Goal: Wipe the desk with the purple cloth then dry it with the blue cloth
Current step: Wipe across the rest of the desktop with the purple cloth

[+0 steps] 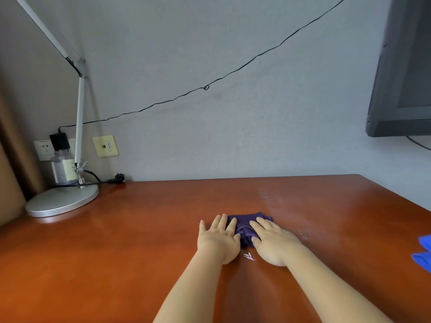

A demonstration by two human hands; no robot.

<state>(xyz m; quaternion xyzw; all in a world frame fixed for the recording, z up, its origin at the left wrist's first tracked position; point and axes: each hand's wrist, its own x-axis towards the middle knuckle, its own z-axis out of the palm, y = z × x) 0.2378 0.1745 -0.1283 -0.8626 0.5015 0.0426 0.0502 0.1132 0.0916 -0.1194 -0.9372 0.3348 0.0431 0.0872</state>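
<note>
The purple cloth (pixel 247 226) lies bunched on the reddish-brown wooden desk (pixel 140 248), a little right of the middle. My left hand (pixel 218 237) lies flat with straight fingers, its outer fingers pressing the cloth's left edge. My right hand (pixel 271 240) presses flat on the cloth's right part. Both palms face down on the desk. The blue cloth (pixel 423 252) shows only partly at the right edge of the view, on the desk.
A silver desk lamp with a round base (pixel 61 201) stands at the back left, with a clear bottle (pixel 63 169) and wall sockets behind it. A black cable runs across the wall. A dark monitor (pixel 403 73) hangs at the upper right. Pale streaks mark the desk right of the cloth.
</note>
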